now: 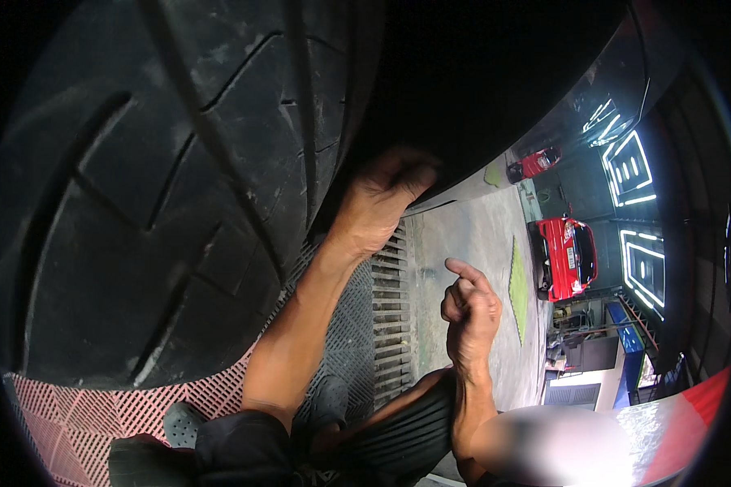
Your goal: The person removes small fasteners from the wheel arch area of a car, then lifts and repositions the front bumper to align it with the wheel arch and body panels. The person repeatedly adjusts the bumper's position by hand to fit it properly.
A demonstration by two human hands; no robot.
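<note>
A large black tyre (150, 203) with deep tread grooves fills the upper left. My left hand (382, 195) reaches up beside its right edge, into the dark gap under a dark, glossy car body panel (585, 114). Shadow and blur cover its bent fingers, so whether they hold anything does not show. Lower and to the right, my right hand (473, 312) is in the air, apart from the tyre. One of its fingers points out to the upper left while the others are curled in, with nothing visible in them.
Pink floor tiles (73, 414) and grey floor tiles (353, 308) with a slotted pattern lie beneath, beside a slatted drain grate (390, 325). Grey clogs (183, 424) rest near the tyre. Beyond the concrete floor (463, 227) stand a red car (564, 258) and a green floor patch (517, 288).
</note>
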